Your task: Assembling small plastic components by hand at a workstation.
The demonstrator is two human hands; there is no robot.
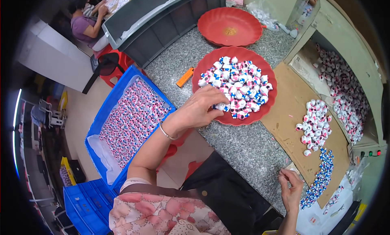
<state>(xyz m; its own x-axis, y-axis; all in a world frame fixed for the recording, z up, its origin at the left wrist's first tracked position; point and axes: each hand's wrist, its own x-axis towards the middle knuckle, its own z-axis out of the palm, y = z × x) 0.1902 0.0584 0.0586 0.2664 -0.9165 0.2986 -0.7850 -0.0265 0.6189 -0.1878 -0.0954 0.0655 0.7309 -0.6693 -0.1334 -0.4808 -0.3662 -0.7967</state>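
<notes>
While the left hand (203,105) reaches over the rim of the red dish (266,109), its thumb and fingers are slightly parted at the white-and-blue figurines (245,82), which fill the dish beyond the fingertips; whether they grip one, I cannot tell. To their left, the blue crate (109,104) contains many small colourful pieces (134,113). The right hand (291,190) has curled fingers, its hold unclear, beside small blue pieces (319,182); above these fingers, the pale cabinet (349,40) contains white-and-pink pieces (345,88).

Small glossy figurines (245,86), white, pink and blue, lie heaped at varied angles in a red plate (206,61), the left hand (203,105) at their near left edge. Tiny blue-and-white pieces (323,174) form a curved band along a brown board (286,97), near the right hand (291,190).
</notes>
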